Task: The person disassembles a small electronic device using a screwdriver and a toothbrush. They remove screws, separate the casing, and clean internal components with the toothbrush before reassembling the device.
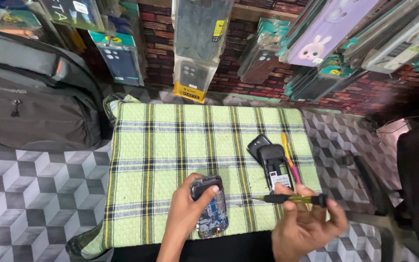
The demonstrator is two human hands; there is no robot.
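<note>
Far left of the hands, well apart: a grey backpack [35,92] resting against the wall, on a floor of grey cube-pattern tiles [20,194].

Centre: a green plaid cloth [170,145] spread flat under both hands.

Left hand [185,213], near the cloth's front edge: clasped around an opened phone [210,206], thumb laid across its upper end. The phone lies flat on the cloth in that grip, back cover off, blue circuit board exposed, long axis running away from the person.

Right hand [304,221], just right of the opened phone: fingers pinching a screwdriver [289,198] with a dark and yellow handle. The tool lies level, its tip pointing left toward the opened phone, close but apart from it.

Just beyond the right hand's fingers: a black phone shell [276,167] lying open side up, a black back cover [257,144] touching its far end. Beside the shell's right edge, a yellow and pink tool [288,155].

Above: packaged phone cases [200,43] hanging on a brick-pattern wall.
</note>
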